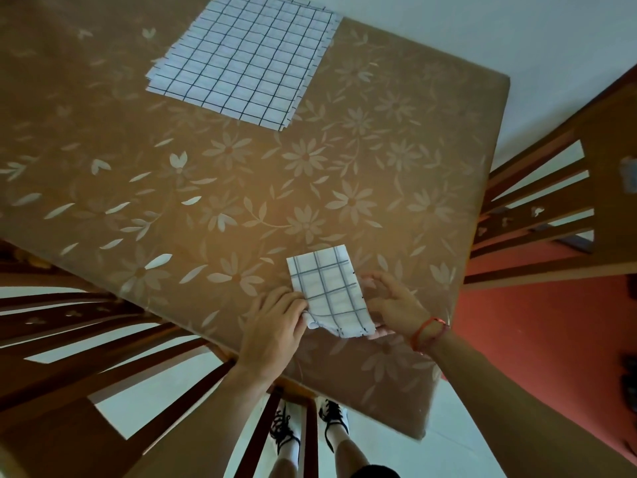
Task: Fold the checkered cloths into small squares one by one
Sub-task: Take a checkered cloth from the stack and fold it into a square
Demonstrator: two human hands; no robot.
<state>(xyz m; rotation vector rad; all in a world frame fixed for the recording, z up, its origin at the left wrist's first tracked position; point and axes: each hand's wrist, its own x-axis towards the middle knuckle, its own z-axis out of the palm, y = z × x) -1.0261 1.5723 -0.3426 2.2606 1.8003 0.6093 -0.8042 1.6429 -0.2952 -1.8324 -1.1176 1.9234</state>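
Both forearms come in from 6 o'clock, wrists low over the table edge. Left hand (275, 322): knuckles up, fingers curled tight, pinching the cloth's (331, 291) near-left corner, which sits raised and rumpled. Right hand (396, 305): arched in a C at the cloth's 3 o'clock edge, thumb under the near-right corner, fingertips on the far part of that edge. Looks like a light hold, not a flat press. Red band (427, 331) on that wrist.

Cloth is a narrow folded strip, long axis 12–6, by the table's (206, 188) 6 o'clock edge. Far half lies flat, near end is off the surface.

My read: last fold in hand, near end goes over toward 12 to make the square. To do it well: raise both near corners together, match them to the far corners by the grid lines, stop the layers sliding, then flatten the crease from centre outward.

Stack (241, 56) of flat cloths at 12 o'clock, well apart. Chair (610, 125) at 3.
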